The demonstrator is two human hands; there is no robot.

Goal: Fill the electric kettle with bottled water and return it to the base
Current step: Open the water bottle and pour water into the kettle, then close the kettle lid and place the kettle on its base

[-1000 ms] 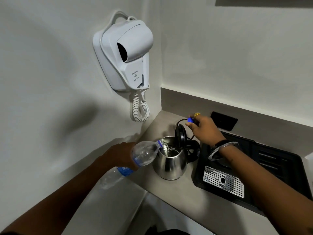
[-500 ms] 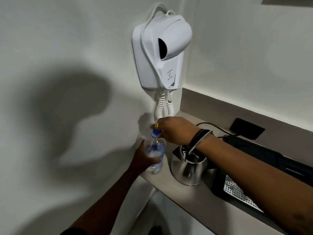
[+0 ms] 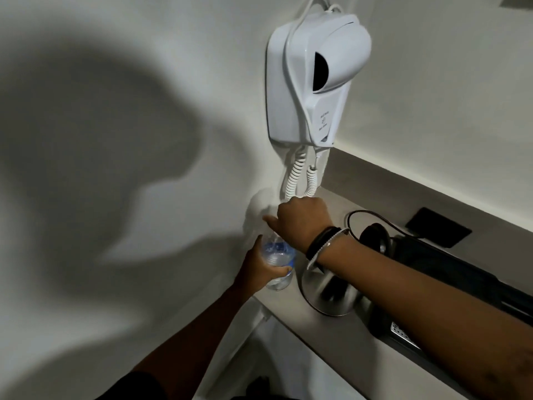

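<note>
A clear plastic water bottle (image 3: 278, 259) with a blue label stands upright at the counter's left end, next to the wall. My left hand (image 3: 261, 269) grips its body. My right hand (image 3: 300, 222) is closed over the bottle's top and hides the neck and cap. The steel electric kettle (image 3: 326, 293) stands on the counter just right of the bottle, partly behind my right forearm. Its black lid (image 3: 375, 241) is flipped up and open. The kettle's base is not visible.
A white wall-mounted hair dryer (image 3: 314, 79) with a coiled cord (image 3: 294, 177) hangs just above my right hand. A black tray (image 3: 450, 272) with a perforated metal plate (image 3: 402, 333) sits right of the kettle. A black cable (image 3: 372, 216) and a dark wall socket (image 3: 438, 230) lie behind.
A second ago my left hand held the bottle tipped over the open kettle. It now stands upright beside the kettle, and my right hand has moved from behind the kettle onto the bottle's top.
</note>
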